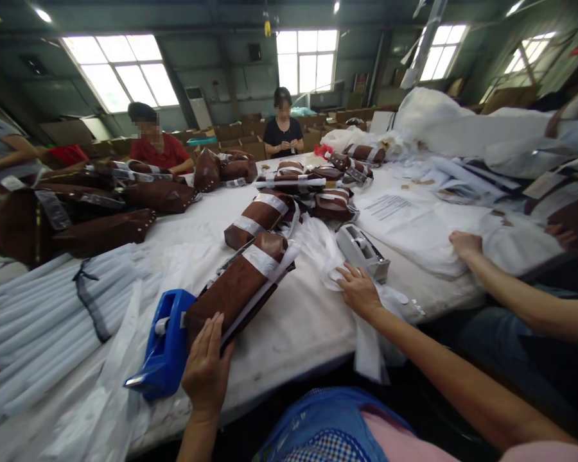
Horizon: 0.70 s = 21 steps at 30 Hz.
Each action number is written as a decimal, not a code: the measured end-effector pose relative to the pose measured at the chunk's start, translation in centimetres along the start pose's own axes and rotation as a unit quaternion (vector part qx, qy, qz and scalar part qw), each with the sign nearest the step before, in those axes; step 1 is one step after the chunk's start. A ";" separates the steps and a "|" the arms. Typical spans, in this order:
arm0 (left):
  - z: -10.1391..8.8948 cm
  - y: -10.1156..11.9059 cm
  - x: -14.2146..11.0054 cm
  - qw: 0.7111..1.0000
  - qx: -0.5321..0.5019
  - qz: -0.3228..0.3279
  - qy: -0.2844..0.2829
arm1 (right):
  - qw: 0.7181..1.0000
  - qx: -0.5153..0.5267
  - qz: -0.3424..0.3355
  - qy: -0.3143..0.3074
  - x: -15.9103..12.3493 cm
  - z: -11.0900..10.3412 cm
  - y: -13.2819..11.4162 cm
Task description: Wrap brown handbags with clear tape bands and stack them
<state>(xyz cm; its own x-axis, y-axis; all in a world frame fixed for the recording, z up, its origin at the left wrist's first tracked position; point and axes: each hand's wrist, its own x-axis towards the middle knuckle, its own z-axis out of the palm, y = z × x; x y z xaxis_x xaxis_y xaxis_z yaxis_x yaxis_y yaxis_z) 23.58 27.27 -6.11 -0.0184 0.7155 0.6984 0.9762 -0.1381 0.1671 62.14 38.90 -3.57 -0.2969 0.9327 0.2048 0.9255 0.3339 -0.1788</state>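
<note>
Your left hand (206,362) lies, fingers straight, against the near end of the brown, box-shaped leather-look bag (243,282), by the tabletop's (313,327) front edge, seemingly steadying it; I can't tell whether it grips. Your right hand (359,292), fingers spread, is over bunched, translucent white film (313,239) beside the grey tape dispenser (359,247), perhaps flattening it. The bag's underside and your left palm are hidden.

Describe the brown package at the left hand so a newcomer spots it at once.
On the white table, find the blue tape dispenser near the front edge. The brown package lies right of it, a shiny band across its far part. Unlike the other brown packages, it has the left hand on its near end.
</note>
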 end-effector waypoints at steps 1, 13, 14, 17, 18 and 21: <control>0.0 0.0 0.0 1.000 0.001 0.000 0.000 | 0.997 0.072 0.014 0.009 0.2 -0.3 -0.4; -0.2 0.2 0.5 1.000 0.010 -0.020 -0.006 | 0.412 0.819 0.326 -0.232 -6.7 2.2 -14.7; -0.2 0.2 0.5 1.000 0.010 -0.018 -0.006 | 0.383 0.821 0.330 -0.264 -7.5 2.7 -15.6; -0.3 0.2 0.4 1.000 0.010 -0.019 -0.007 | 0.330 0.809 0.304 -0.380 -9.1 3.8 -17.1; -0.2 0.2 0.4 1.000 0.009 -0.020 -0.009 | 0.326 0.799 0.285 -0.418 -9.4 4.0 -17.3; 0.0 0.2 0.4 1.000 0.005 -0.022 -0.007 | 0.332 0.772 0.215 -0.497 -9.6 4.3 -18.0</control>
<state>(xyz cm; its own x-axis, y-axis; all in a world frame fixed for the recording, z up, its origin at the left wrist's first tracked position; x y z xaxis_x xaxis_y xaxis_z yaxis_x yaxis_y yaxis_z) 23.75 27.53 -5.77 -0.0583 0.7309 0.6800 0.9766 -0.0995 0.1907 47.32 24.52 -6.43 -0.8565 0.2675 -0.4414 -0.0640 -0.9037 -0.4234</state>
